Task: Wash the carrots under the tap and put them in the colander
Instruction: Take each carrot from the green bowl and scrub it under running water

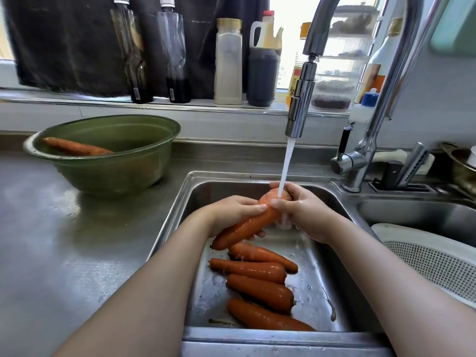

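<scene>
Both closed on one carrot (pixel 247 228): left grip (pixel 231 212) wrapped round its middle, right grip (pixel 306 212) curled round the thick far end. Held slanting over the far part of the sink (pixel 332 266), thick end directly under the running stream (pixel 287 163) from the tap (pixel 300 106). Wet and shiny along its length.

Below and nearer, loose on the sink floor: four more carrots (pixel 257 282), wet, lying close together.

At right, in the neighbouring basin: a white colander (pixel 425 258), with no carrot visible in the part shown. At far left on the desk (pixel 64 240): a green bowl (pixel 108 173) holding a single carrot (pixel 77 148).

Judged as the washing step, early in the task, with nothing yet seen in the colander.

Next, most likely: rub and turn under the water, then carry right across the divider and release into the colander, keeping a firm hold on the slippery skin.
</scene>
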The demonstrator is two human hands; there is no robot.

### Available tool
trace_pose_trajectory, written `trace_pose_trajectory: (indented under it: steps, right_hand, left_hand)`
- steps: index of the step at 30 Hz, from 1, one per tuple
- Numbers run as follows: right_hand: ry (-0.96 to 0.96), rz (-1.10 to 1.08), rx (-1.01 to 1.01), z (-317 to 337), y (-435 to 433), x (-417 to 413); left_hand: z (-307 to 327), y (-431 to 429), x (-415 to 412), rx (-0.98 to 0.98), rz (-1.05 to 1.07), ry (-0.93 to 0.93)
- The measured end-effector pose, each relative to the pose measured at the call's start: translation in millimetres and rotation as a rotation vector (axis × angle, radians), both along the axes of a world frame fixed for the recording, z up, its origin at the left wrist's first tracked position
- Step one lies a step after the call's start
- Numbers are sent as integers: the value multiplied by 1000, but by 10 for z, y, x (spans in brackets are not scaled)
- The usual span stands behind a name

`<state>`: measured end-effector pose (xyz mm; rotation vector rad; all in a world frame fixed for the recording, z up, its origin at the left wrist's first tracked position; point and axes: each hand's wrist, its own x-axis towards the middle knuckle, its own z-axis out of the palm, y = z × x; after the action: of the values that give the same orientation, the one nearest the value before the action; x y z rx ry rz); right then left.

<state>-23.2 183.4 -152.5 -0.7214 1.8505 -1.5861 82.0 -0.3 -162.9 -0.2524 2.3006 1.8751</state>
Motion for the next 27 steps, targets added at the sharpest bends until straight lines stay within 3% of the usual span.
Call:
trace_pose_trajectory:
  steps: [4, 7, 13, 16, 20, 27]
  right_hand:
    - [205, -267, 43, 19, -140, 96]
    - [188, -332, 19, 10, -170, 92]
    - [-48, -5, -95, -25, -50, 26]
    - [31, -68, -71, -12, -104, 69]
    - [25, -100, -64, -9, -176, 134]
    - [-131, -18, -137, 1, -106, 53]
  left_hand:
    - [-26, 46, -42, -139, 14, 37]
    - [-7, 119, -69, -237, 34, 78]
    - [-51, -9, -37, -251, 65, 81]
    - [-44, -31, -23, -198, 52, 63]
    - [-31, -28, -25, -329, 68, 102]
    - [7, -71, 48, -370, 81, 133]
